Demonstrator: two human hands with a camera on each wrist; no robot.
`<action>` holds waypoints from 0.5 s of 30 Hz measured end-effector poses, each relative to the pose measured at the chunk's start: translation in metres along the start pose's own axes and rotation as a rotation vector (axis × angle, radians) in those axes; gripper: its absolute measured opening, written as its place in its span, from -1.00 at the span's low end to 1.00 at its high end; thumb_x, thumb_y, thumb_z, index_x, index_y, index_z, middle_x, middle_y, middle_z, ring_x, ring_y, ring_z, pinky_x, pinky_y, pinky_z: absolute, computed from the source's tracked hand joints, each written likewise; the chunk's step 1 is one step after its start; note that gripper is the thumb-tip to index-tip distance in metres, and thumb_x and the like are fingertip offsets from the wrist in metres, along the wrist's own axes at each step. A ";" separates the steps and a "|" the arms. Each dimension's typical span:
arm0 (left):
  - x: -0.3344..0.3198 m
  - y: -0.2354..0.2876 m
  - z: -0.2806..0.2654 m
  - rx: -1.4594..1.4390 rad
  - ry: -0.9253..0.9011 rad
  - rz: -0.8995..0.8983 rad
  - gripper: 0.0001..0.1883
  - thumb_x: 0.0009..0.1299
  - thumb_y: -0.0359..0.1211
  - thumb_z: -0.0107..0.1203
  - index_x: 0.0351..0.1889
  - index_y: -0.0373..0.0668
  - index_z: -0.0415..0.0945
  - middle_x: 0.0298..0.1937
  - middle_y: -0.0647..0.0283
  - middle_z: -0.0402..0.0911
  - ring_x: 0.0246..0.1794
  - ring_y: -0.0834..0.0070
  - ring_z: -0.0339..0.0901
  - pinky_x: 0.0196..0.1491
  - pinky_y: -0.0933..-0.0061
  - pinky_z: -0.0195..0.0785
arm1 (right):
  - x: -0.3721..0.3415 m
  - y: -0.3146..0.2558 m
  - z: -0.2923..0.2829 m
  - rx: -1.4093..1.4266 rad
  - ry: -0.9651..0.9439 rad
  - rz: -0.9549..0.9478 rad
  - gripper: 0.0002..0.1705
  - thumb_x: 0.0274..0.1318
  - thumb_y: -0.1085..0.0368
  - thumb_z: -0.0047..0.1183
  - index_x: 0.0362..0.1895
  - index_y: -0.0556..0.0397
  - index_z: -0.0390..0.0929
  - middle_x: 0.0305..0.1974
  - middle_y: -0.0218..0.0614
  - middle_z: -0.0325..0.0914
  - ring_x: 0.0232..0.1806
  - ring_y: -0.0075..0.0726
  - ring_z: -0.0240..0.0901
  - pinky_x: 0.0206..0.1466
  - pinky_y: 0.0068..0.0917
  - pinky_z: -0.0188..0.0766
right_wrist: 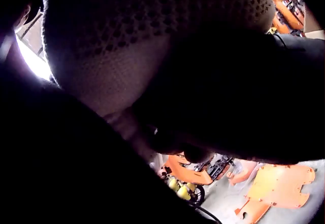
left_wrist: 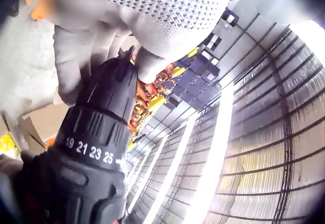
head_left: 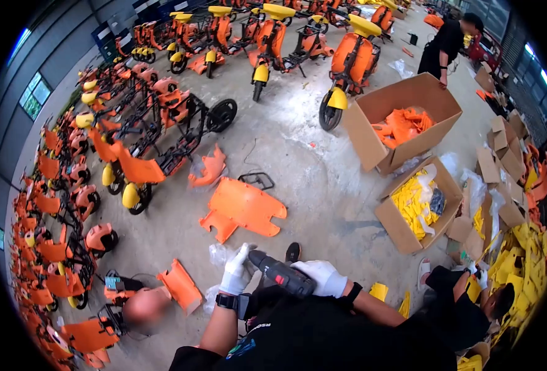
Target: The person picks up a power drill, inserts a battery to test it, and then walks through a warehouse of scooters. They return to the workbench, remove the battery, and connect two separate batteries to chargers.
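Note:
In the head view a black cordless drill (head_left: 281,276) is held in front of the body, its chuck pointing left. My gloved right hand (head_left: 324,278) grips it at the rear; the right wrist view is mostly dark there. At the front end, my gloved left hand (head_left: 237,271) has its fingers and thumb about the nose of the chuck (left_wrist: 109,84). The numbered collar (left_wrist: 94,150) of the drill shows below that hand in the left wrist view. Past the drill, a large orange panel (head_left: 245,209) lies flat on the concrete floor.
Partly built orange scooters (head_left: 162,139) stand in rows at left and back. At right are a carton of orange parts (head_left: 372,145), a carton of yellow parts (head_left: 403,238) and piled yellow panels (head_left: 521,272). One person (head_left: 449,46) stands behind the cartons; another (head_left: 459,303) sits at lower right.

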State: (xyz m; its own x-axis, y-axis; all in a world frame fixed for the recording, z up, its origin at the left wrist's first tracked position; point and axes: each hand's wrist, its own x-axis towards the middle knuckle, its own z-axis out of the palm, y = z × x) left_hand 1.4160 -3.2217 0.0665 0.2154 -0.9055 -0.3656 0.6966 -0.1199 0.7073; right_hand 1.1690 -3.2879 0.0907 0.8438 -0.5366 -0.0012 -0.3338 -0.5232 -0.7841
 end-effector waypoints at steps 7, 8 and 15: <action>0.113 0.017 0.044 -0.041 -0.232 -0.202 -0.53 0.53 -0.09 -0.04 0.11 -0.36 0.41 0.01 0.04 0.58 0.03 0.28 0.56 0.12 0.22 0.39 | 0.059 0.039 -0.071 0.009 0.119 0.146 -0.51 -0.04 0.09 0.21 0.01 -0.09 0.44 -0.27 -0.05 0.59 -0.18 0.12 0.55 -0.14 -0.08 0.46; 0.130 0.020 0.052 -0.011 -0.275 -0.182 -0.52 0.53 -0.08 -0.05 0.11 -0.36 0.41 0.03 0.05 0.57 0.03 0.29 0.55 0.14 0.21 0.38 | 0.063 0.043 -0.077 0.014 0.132 0.157 -0.51 -0.04 0.09 0.21 0.01 -0.09 0.44 -0.27 -0.05 0.59 -0.18 0.12 0.55 -0.14 -0.08 0.46; 0.220 0.019 0.097 -0.014 -0.331 -0.314 -0.57 0.53 -0.10 -0.05 0.09 -0.29 0.45 0.03 0.08 0.60 0.07 0.26 0.55 0.19 0.15 0.35 | 0.098 0.107 -0.138 0.040 0.168 0.173 -0.48 -0.05 0.11 0.21 0.02 -0.03 0.43 -0.27 -0.04 0.59 -0.17 0.12 0.55 -0.14 -0.12 0.45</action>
State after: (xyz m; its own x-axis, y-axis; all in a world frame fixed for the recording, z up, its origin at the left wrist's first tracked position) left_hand 1.4103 -3.4624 0.0585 -0.2367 -0.9077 -0.3466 0.7031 -0.4062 0.5836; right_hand 1.1583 -3.4879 0.0926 0.6930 -0.7200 -0.0368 -0.4472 -0.3892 -0.8053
